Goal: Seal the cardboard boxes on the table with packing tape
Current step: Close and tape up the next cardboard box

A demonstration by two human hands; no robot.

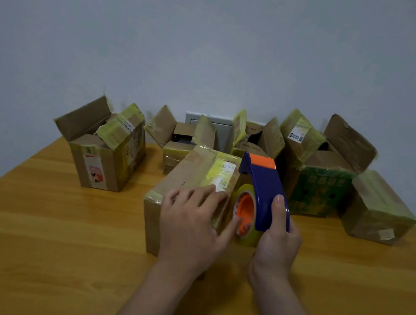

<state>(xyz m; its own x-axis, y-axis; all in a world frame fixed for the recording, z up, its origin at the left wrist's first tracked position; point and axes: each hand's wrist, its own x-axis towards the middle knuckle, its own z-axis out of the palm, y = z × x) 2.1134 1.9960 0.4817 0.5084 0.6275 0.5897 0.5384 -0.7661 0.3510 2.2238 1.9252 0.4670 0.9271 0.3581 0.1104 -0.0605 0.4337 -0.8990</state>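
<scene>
Front box [189, 170] sits mid-bench, nearest the camera, flaps down, old yellowish tape and labels on top.

Left hand [191, 218]: fingers straight and spread flat on the near right corner of the lid. My read is that it pins the flaps and keeps the box from sliding. The thumb reaches across to the orange hub of the tape roll [249, 239], likely braking it or hunting for the free end. I can't see a loose end.

Right hand [278, 235]: fingers wrapped round the blue handle of the tape dispenser [263, 188], thumb up along its back. The dispenser stands upright just beside the box's right face, orange cutter end up top, roll low. No tape laid on this box yet as far as I can tell, so it looks like setup before the first strip.

Behind on the bench [59, 230]:
- left box [102, 164], flaps open
- small back box [175, 153], flaps open
- box behind the dispenser [257, 137], flaps open
- green box [318, 193], flaps open
- far-right box [377, 208], looks closed and taped

Most of the job remains.
</scene>
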